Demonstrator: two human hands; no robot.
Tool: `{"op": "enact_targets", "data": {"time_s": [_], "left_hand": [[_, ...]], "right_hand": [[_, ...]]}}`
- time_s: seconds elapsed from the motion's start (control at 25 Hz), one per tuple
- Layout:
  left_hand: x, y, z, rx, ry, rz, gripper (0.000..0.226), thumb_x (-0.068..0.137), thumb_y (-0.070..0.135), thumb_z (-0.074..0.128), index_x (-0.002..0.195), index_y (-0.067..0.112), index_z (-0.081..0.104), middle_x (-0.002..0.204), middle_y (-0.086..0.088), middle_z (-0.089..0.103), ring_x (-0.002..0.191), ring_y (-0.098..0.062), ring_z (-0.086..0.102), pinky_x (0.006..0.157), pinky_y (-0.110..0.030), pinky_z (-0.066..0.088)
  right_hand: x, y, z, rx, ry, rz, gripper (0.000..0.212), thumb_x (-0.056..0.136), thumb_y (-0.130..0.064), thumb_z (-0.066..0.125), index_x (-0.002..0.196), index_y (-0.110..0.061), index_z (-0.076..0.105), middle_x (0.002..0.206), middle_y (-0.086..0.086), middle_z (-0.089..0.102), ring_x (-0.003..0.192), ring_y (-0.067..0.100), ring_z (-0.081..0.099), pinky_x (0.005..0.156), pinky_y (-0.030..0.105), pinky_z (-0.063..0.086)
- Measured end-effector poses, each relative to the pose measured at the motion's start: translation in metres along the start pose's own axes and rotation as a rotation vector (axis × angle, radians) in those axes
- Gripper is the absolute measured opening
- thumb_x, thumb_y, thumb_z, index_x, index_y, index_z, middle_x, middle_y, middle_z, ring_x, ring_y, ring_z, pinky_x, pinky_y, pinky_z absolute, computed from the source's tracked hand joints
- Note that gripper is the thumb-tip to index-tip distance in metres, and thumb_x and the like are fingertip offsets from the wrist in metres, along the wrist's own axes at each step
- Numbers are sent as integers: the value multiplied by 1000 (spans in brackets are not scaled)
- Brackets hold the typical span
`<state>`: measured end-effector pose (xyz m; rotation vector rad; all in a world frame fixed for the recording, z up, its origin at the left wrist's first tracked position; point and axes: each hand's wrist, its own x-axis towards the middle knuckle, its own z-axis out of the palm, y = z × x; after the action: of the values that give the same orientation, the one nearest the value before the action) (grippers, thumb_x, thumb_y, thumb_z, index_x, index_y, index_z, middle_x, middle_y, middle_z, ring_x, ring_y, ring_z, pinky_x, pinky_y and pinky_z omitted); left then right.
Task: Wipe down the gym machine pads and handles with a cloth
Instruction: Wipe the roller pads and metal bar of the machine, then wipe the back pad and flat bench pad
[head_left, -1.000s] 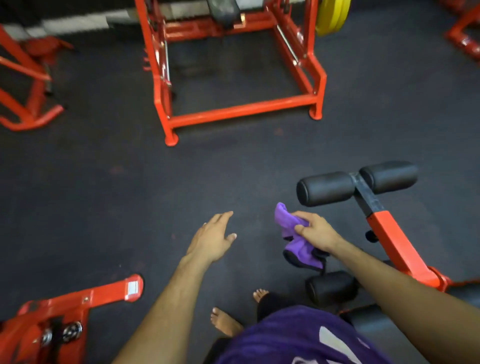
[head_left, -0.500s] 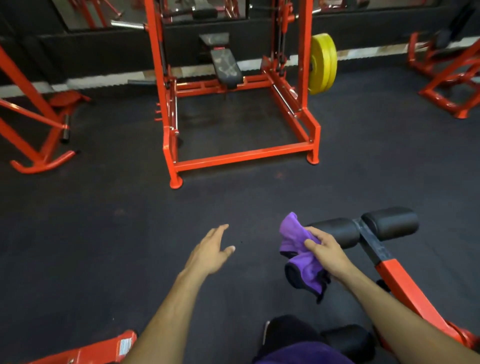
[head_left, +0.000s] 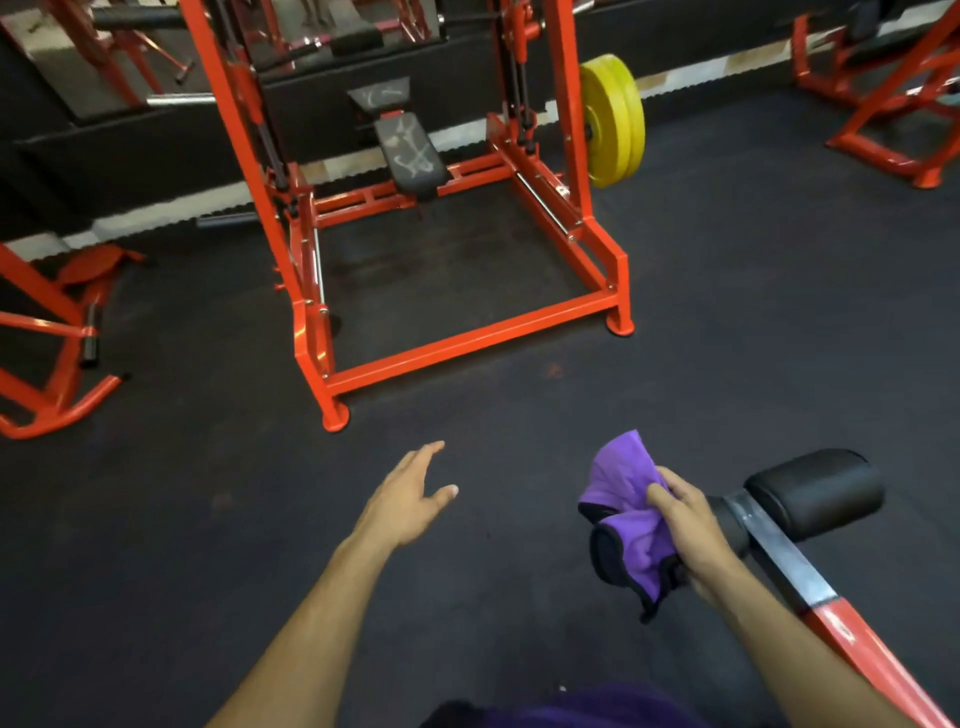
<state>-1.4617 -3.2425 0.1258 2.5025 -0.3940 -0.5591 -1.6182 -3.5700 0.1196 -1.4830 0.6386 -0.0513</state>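
Observation:
My right hand (head_left: 685, 530) grips a purple cloth (head_left: 626, 514) with a dark edge, bunched up in front of the left black roller pad of an orange bench; that pad is mostly hidden behind hand and cloth. The right roller pad (head_left: 815, 493) shows fully beside the grey and orange bench arm (head_left: 795, 566). My left hand (head_left: 405, 499) hovers over the dark floor with its fingers straight and holds nothing.
An orange rack machine (head_left: 467, 343) with a worn black seat pad (head_left: 410, 150) stands ahead, yellow weight plates (head_left: 613, 119) on its right side. More orange frames sit at the far left (head_left: 57, 358) and far right (head_left: 893, 104). Dark rubber floor (head_left: 182, 519) lies between.
The view has tilted up, so the rack and plates now show in full. Both hands keep their pose; the cloth has come level with the upper roller pad.

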Motion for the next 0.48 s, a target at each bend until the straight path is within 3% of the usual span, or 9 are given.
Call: {"op": "enact_targets", "data": {"time_s": [0.16, 0.36, 0.48], "left_hand": [[39, -37, -8, -77, 1, -48, 66, 97, 42, 67, 154, 39, 36, 153, 9, 44, 142, -12, 45, 111, -34, 42], [129, -87, -38, -155, -6, -113, 66, 98, 38, 67, 155, 36, 36, 156, 8, 43, 144, -12, 43, 114, -34, 40], [201, -89, -65, -138, -50, -61, 66, 98, 38, 67, 156, 35, 36, 156, 7, 42, 145, -14, 42, 115, -36, 39]], "right_hand": [[58, -21, 32, -101, 18, 25, 18, 91, -31, 75, 90, -13, 71, 85, 7, 72, 74, 15, 65, 75, 38, 54], [147, -57, 77, -271, 20, -9, 2, 94, -22, 71, 96, -21, 71, 88, 0, 74, 84, 25, 71, 75, 35, 58], [190, -91, 103, -309, 21, -54, 8, 96, -21, 67, 102, -25, 70, 92, -6, 74, 87, 17, 71, 76, 30, 57]]}}
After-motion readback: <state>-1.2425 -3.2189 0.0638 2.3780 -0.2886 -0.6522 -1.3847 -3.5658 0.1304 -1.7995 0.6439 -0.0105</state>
